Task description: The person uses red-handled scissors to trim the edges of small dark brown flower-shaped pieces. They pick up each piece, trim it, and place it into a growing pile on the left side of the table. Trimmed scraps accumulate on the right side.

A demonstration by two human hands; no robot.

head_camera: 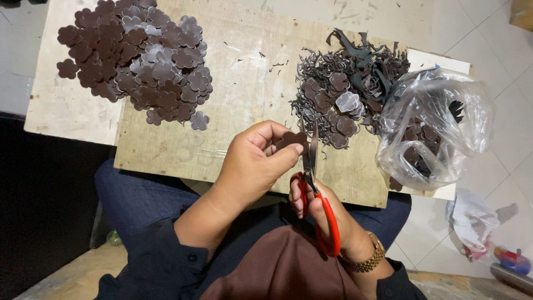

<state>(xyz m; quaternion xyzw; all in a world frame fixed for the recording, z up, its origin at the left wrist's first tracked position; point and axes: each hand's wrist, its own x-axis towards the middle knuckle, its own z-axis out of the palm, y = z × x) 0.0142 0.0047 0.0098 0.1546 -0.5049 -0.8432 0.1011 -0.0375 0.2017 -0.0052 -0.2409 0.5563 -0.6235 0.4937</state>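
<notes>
Left hand (pixel 252 161) pinches one brown flower cutout (pixel 293 139) — right hand (pixel 327 214) grips one pair of scissors (pixel 313 189), blades seemingly parted.

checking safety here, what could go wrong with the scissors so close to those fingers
1. The left hand pinches the small brown flower piece right beside the blades of the red-handled scissors worked by the right hand; a slip could nick a fingertip.
2. The piece is small, so its grip may shift and spoil the cut edge.
3. The plastic bag overhangs the board edge and might slide off.
</notes>
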